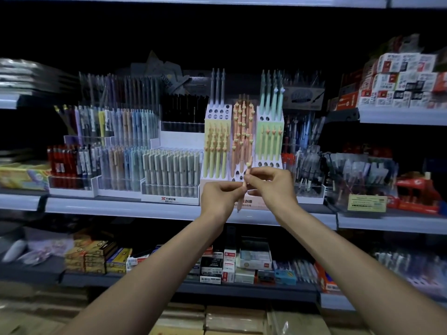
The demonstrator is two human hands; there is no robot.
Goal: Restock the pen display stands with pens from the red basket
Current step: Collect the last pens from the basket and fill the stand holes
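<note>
Both my hands hold one peach-coloured pen (247, 170) upright in front of a tiered white display stand (219, 111). My left hand (219, 198) pinches the pen's lower part, its tip pointing down. My right hand (272, 186) pinches it higher up. The stand has three columns of pens: yellow (216, 151), peach (243, 131) and green (269, 143). Several holes in the stand are open, near the top left and along the bottom rows. The red basket is not in view.
The stand sits on a grey shelf (145, 209) among other pen displays, grey-capped pens (171, 165) to its left and clear bins (307, 170) to its right. A yellow price tag (367, 203) hangs at the right. Boxes fill the shelf below.
</note>
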